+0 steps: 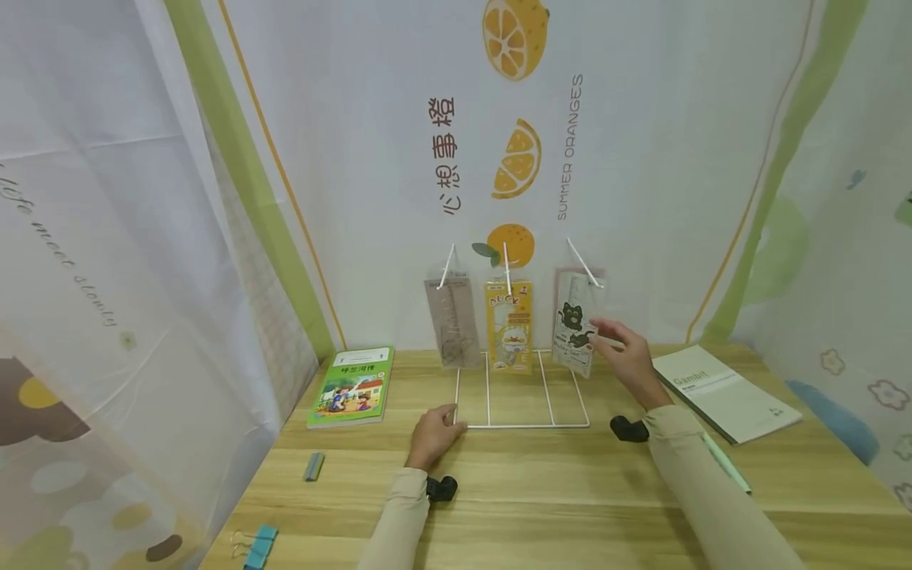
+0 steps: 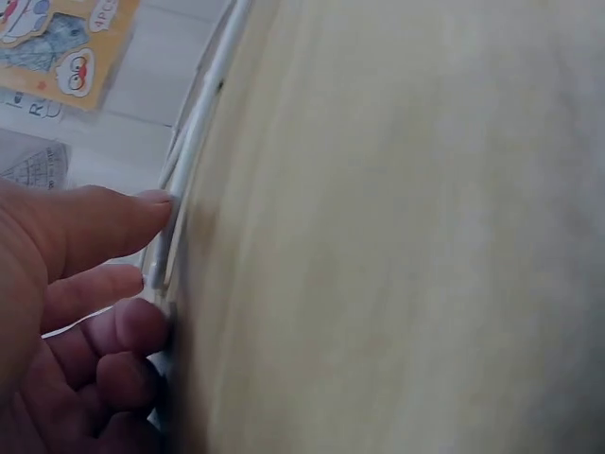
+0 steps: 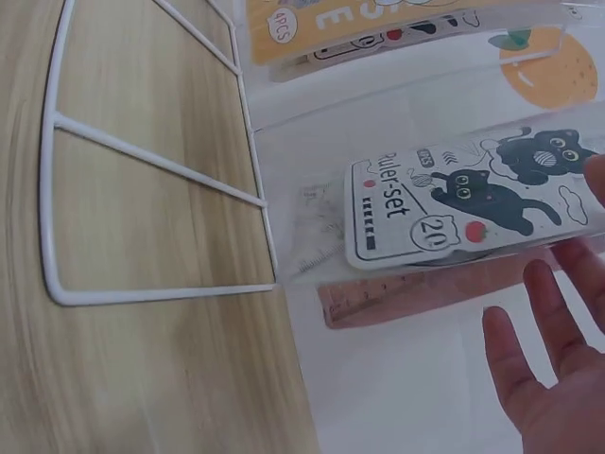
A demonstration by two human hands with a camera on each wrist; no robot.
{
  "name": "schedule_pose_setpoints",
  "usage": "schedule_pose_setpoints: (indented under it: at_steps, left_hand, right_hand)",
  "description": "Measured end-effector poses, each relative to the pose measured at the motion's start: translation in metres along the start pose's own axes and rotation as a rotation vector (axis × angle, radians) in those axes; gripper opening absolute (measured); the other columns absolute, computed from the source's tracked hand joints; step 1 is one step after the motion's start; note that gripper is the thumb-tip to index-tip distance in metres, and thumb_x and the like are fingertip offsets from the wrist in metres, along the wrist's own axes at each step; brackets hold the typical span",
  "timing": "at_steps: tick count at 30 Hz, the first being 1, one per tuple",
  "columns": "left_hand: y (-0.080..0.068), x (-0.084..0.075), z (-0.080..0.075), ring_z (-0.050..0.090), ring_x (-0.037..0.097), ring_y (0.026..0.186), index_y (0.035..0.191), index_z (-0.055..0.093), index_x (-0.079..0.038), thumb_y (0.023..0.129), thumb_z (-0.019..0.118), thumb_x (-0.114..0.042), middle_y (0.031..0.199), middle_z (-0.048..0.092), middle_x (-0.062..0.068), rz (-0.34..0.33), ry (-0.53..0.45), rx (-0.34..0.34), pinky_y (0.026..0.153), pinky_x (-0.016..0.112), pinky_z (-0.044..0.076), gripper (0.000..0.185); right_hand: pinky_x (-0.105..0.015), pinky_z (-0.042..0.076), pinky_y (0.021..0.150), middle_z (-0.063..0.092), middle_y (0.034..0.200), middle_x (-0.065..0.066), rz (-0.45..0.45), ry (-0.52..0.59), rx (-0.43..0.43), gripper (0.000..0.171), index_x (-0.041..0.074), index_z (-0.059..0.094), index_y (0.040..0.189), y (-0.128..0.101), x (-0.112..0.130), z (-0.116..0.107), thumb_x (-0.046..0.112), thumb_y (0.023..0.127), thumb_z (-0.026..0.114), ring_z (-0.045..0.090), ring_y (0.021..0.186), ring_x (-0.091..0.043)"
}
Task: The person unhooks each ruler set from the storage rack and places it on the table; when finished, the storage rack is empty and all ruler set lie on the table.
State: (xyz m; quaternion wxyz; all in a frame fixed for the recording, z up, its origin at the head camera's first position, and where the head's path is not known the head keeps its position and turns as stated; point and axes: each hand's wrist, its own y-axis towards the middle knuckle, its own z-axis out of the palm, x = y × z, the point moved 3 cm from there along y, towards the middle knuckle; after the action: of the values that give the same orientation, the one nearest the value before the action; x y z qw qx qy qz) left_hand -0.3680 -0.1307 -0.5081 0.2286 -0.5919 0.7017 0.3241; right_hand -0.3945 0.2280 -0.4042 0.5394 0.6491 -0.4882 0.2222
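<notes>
left grip: my left hand (image 1: 432, 433) presses the white wire display rack (image 1: 522, 426) at its 7 o'clock corner, fingers loosely curled
right grip: my right hand (image 1: 627, 356) wide, empty, beside the hanging cat-print ruler-set pack (image 1: 575, 323), rack's 1 o'clock
step: reaching, I reckon
next: pinch pack gently

Right wrist view. A white wire rack base (image 3: 151, 156) lies flat on the pale wood-grain counter (image 3: 142, 378), its rods forming rectangular bays. Beside it hangs a clear plastic ruler-set packet printed with black cats (image 3: 473, 203), lettered "Ruler-set"; a pinkish ruler (image 3: 397, 293) shows through its lower part. An orange-yellow packet (image 3: 350, 28) sits at the upper edge, partly cut off. The right hand (image 3: 558, 378) enters at lower right, its fingers (image 3: 506, 355) extended and just beside the cat packet, contact not discernible.
</notes>
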Motion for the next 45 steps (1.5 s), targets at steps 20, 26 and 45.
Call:
schedule_pose_setpoints:
  at_steps: [20, 26, 45]
  left_hand:
    - [0.001, -0.011, -0.001, 0.035, 0.011, 0.052, 0.130, 0.065, 0.002, 0.089, 0.076, -0.024, 0.058, 0.043, -0.005, 0.020, 0.059, 0.005, 0.051, 0.026, 0.032, 0.049]
    - [0.003, -0.010, -0.003, 0.056, 0.019, 0.071, 0.129, 0.066, 0.000, 0.089, 0.077, -0.026, 0.084, 0.070, 0.010, 0.024, 0.087, -0.004, 0.065, 0.039, 0.049, 0.049]
    - [0.000, -0.001, 0.001, 0.062, 0.023, 0.077, 0.127, 0.067, -0.002, 0.089, 0.077, -0.028, 0.102, 0.073, 0.017, 0.006, 0.115, -0.003, 0.068, 0.042, 0.052, 0.047]
  right_hand:
    - [-0.009, 0.048, 0.074, 0.070, 0.107, -0.025, -0.088, 0.056, -0.109, 0.033, -0.004, 0.067, 0.125, -0.004, 0.027, -0.008, 0.006, 0.093, 0.071, 0.060, 0.084, 0.006]
    - [-0.011, 0.047, 0.065, 0.067, 0.087, -0.022, -0.126, 0.023, -0.120, 0.030, -0.009, 0.068, 0.119, -0.016, 0.048, -0.015, -0.002, 0.090, 0.071, 0.060, 0.073, 0.001]
    - [-0.014, 0.047, 0.061, 0.064, 0.081, 0.003, -0.140, 0.028, -0.057, 0.033, -0.008, 0.067, 0.121, -0.049, 0.049, -0.035, -0.002, 0.089, 0.073, 0.059, 0.068, -0.002]
